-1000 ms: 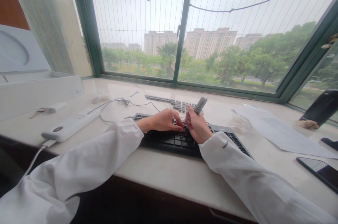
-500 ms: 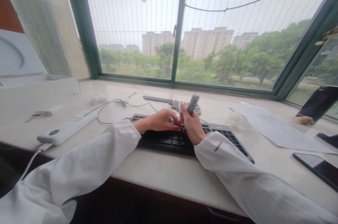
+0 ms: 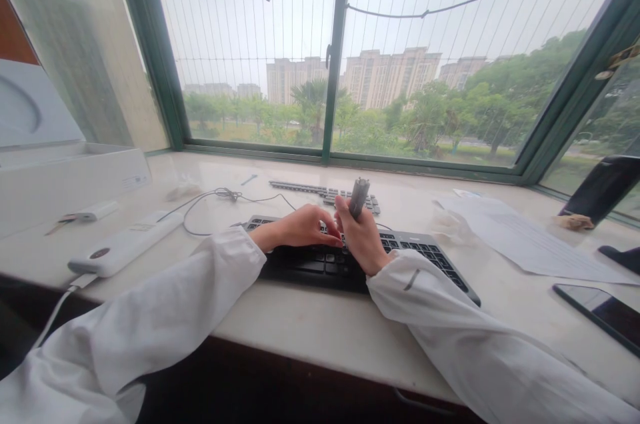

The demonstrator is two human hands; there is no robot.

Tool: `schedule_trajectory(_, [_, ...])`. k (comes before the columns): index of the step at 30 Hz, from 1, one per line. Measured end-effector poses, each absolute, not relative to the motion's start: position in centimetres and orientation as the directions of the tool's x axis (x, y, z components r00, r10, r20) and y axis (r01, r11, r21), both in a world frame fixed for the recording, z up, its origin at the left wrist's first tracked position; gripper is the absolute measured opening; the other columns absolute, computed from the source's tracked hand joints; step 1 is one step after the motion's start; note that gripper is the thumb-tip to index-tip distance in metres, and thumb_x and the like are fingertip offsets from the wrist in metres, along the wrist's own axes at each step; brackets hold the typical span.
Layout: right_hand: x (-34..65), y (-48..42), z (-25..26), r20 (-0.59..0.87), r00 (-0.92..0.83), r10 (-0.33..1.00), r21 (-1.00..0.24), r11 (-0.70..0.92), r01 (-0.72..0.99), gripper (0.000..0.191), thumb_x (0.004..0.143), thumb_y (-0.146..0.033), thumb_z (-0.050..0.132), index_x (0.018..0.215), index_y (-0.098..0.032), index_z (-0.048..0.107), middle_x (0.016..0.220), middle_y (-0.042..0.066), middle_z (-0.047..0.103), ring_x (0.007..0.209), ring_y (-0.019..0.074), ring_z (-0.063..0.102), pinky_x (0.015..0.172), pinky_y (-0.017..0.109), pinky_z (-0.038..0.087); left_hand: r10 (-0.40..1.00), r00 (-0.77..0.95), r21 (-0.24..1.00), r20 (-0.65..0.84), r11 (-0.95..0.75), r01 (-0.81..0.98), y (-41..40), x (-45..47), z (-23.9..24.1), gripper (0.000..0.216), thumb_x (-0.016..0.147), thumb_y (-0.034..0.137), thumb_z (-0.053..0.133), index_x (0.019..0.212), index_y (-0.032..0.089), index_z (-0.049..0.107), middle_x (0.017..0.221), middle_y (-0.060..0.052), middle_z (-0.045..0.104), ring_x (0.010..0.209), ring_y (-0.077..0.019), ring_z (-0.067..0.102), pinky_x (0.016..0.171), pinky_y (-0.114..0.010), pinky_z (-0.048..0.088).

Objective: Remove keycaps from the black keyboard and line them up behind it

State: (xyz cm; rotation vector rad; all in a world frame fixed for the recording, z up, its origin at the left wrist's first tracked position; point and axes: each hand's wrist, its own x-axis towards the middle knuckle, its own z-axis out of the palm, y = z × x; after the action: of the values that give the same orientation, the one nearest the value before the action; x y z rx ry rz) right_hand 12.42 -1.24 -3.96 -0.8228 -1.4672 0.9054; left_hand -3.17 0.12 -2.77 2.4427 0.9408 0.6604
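A black keyboard (image 3: 425, 257) lies on the pale stone sill in front of me. My left hand (image 3: 300, 227) rests on its keys, fingers curled down with the fingertips pinched near one key; what they hold, if anything, is hidden. My right hand (image 3: 361, 241) is closed round a grey stick-like tool (image 3: 359, 197) that points upward, its lower end against the keys beside my left fingertips. Behind the keyboard lies a row of loose dark keycaps (image 3: 327, 193).
A white power bank (image 3: 125, 245) with a cable lies at left, near a white box (image 3: 65, 177) and a thin wire (image 3: 220, 197). Papers (image 3: 520, 237) lie at right, with a phone (image 3: 600, 311) near the front edge and a dark object (image 3: 600, 187) leaning on the window frame.
The tool in my right hand has tipped from leaning right to nearly upright. Both hands stay on the same part of the keyboard; the view has shifted slightly.
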Motion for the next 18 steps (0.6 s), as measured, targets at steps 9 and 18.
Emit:
schedule_trajectory(9, [12.45, -0.34, -4.29, 0.302, -0.072, 0.950, -0.938, 0.283, -0.199, 0.046, 0.074, -0.061, 0.065, 0.063, -0.019, 0.051, 0.049, -0.006, 0.041, 0.044, 0.0073, 0.034, 0.042, 0.023, 0.026, 0.641, 0.689, 0.473, 0.337, -0.748, 0.464, 0.13, -3.18, -2.77, 0.024, 0.079, 0.037, 0.068, 0.083, 0.015, 0.077, 0.075, -0.004, 0.068, 0.062, -0.0091, 0.051, 0.058, -0.020, 0.038])
schedule_trajectory(18, [12.37, -0.35, -4.31, 0.281, -0.076, 0.957, -0.925, 0.248, -0.287, 0.044, 0.072, -0.058, 0.068, 0.063, -0.019, 0.049, 0.050, -0.007, 0.038, 0.045, 0.0070, 0.031, 0.043, 0.023, 0.028, 0.612, 0.699, 0.391, 0.370, -0.785, 0.481, 0.04, -3.14, -2.62, 0.026, 0.086, 0.032, 0.060, 0.082, 0.012, 0.076, 0.075, -0.004, 0.066, 0.061, -0.0090, 0.050, 0.056, -0.021, 0.035])
